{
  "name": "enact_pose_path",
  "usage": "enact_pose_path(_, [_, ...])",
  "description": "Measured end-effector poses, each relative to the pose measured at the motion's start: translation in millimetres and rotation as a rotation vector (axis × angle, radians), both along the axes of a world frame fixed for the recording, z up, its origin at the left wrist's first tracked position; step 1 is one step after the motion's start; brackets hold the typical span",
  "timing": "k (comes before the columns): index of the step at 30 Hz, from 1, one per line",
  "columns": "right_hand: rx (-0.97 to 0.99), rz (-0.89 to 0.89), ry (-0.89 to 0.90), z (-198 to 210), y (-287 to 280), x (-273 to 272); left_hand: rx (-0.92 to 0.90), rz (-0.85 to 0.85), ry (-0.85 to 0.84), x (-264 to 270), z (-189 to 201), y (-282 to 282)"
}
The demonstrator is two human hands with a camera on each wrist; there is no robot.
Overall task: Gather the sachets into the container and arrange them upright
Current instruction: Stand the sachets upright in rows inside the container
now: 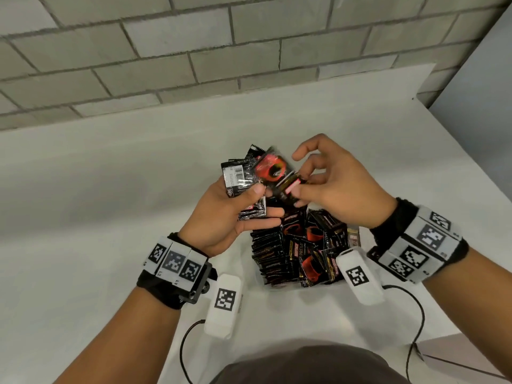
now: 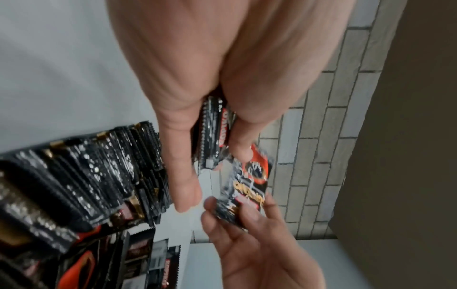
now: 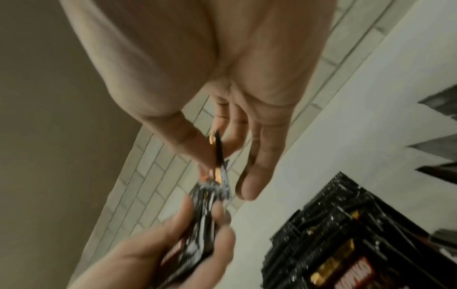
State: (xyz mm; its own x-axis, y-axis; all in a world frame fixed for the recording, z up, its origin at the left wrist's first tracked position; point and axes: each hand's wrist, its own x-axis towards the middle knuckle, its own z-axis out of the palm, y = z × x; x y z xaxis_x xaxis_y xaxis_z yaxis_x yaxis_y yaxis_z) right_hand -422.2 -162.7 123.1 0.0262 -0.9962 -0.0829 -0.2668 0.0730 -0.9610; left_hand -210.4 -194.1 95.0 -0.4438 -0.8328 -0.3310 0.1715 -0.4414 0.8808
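Over the white table my left hand (image 1: 249,200) grips a small stack of black sachets (image 1: 241,178), thumb on top. My right hand (image 1: 307,184) pinches one red-and-black sachet (image 1: 277,176) by its end, right beside that stack. Below both hands a dense pack of sachets (image 1: 299,253) stands on edge in rows inside the container, whose walls barely show. The left wrist view has the held stack (image 2: 212,133), the single sachet (image 2: 247,187) and the upright rows (image 2: 86,176). In the right wrist view thumb and finger hold the sachet (image 3: 219,154) edge-on, touching the stack (image 3: 197,224).
A grey brick wall (image 1: 194,51) runs behind the table (image 1: 110,189), and a grey panel (image 1: 484,79) stands at the right. A few loose dark sachets (image 3: 440,105) lie on the table beyond the rows. Cables (image 1: 415,314) trail from both wrist units near the front edge.
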Motion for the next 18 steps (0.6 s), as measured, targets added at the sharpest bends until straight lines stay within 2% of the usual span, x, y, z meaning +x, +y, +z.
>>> enact_pose_path(2, [-0.028,-0.064,-0.028,3,-2,-10,0.007,0.031,-0.028,5,0,-1])
enact_pose_path(3, [-0.023,-0.066,0.017,4,-3,-17,0.005,0.045,-0.045,9,-1,-2])
enact_pose_path(8, [0.024,0.196,0.537,-2,-2,-40,0.002,0.109,-0.073,21,0,-7])
enact_pose_path(15, [-0.085,0.255,0.672,-29,-6,-23,0.063,0.09,-0.004,27,0,-11])
enact_pose_path(18, [-0.06,0.303,0.746,-37,-10,-12,0.068,0.077,-0.011,25,0,-10])
